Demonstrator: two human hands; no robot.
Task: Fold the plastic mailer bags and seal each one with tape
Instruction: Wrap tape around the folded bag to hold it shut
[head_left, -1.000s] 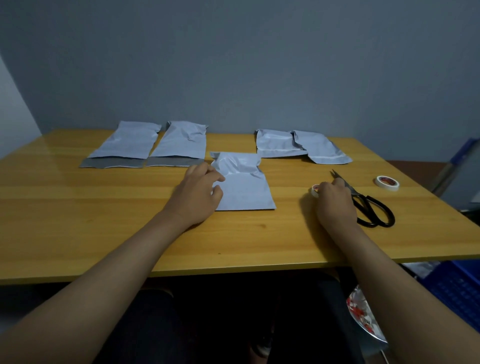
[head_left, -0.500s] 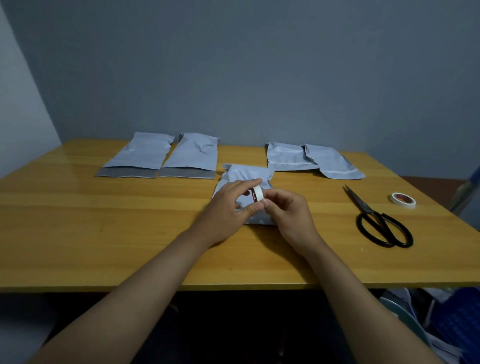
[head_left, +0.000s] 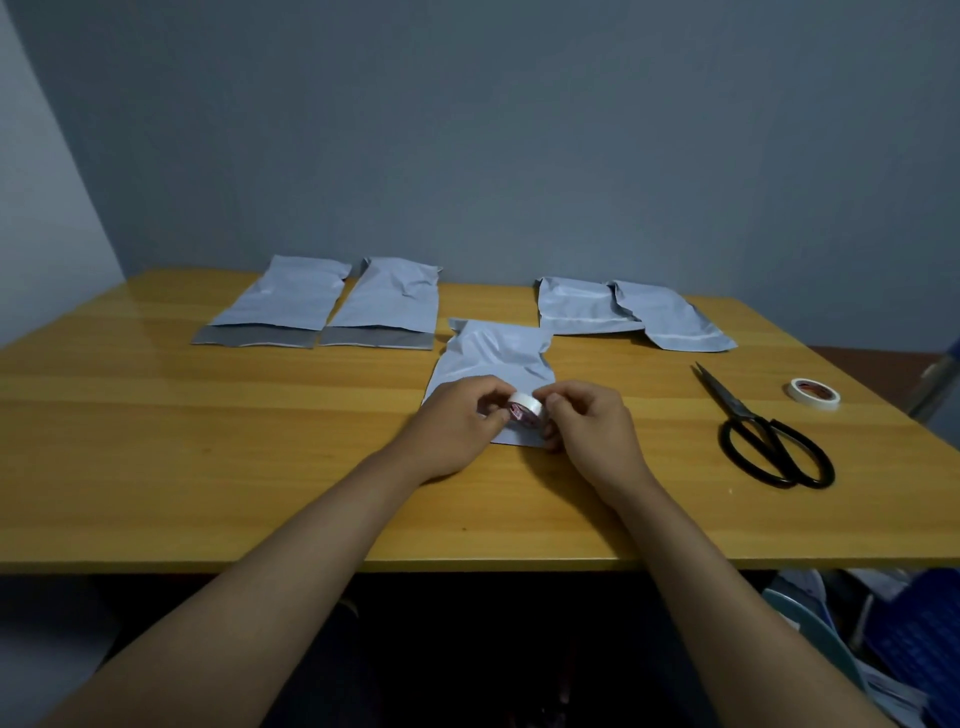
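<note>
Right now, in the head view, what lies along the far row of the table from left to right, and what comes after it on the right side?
Far-left unfolded mailer → second unfolded mailer → folded mailer → folded mailer partly over it → scissors → spare tape roll.

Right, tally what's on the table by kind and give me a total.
Mailer bags: 5, namely two unfolded at left, two at right, one under the hands
Tape rolls: 2, one held in both hands, one lying at right
Scissors: 1
Total: 8
</note>
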